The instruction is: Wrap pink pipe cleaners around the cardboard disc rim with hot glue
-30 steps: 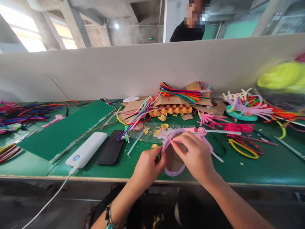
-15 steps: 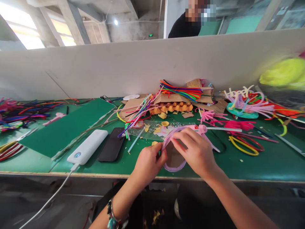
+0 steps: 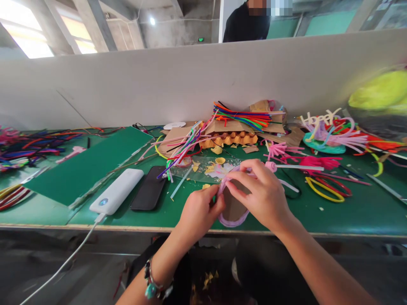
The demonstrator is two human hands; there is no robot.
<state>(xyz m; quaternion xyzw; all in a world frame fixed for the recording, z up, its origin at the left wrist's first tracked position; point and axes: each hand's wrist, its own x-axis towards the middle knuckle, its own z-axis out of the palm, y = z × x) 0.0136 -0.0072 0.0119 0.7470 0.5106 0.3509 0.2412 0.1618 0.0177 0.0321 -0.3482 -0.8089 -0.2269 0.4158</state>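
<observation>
A brown cardboard oval [image 3: 233, 206] edged with a lilac pipe cleaner [image 3: 229, 221] lies at the near edge of the green table [image 3: 349, 216]. My left hand [image 3: 199, 212] pinches its left rim, fingers closed. Over its top right part my right hand [image 3: 262, 195] is curled, with thumb and fingers pressed on the lilac pipe cleaner. A pink pipe cleaner piece with a white stick [image 3: 294, 167] lies just beyond my right hand.
A white power bank [image 3: 116, 191] with its cable and a black phone [image 3: 149, 188] lie to the left. Heaps of coloured pipe cleaners [image 3: 244, 117], an orange egg tray [image 3: 229, 139], cardboard scraps and yellow and red loops [image 3: 327, 187] crowd the back and right. A person stands behind the white partition [image 3: 159, 84].
Both hands and the lilac-edged oval have kept their hold, with the fingers shifting slightly along the rim. The camera has tipped a little, so the table sits higher in view.
</observation>
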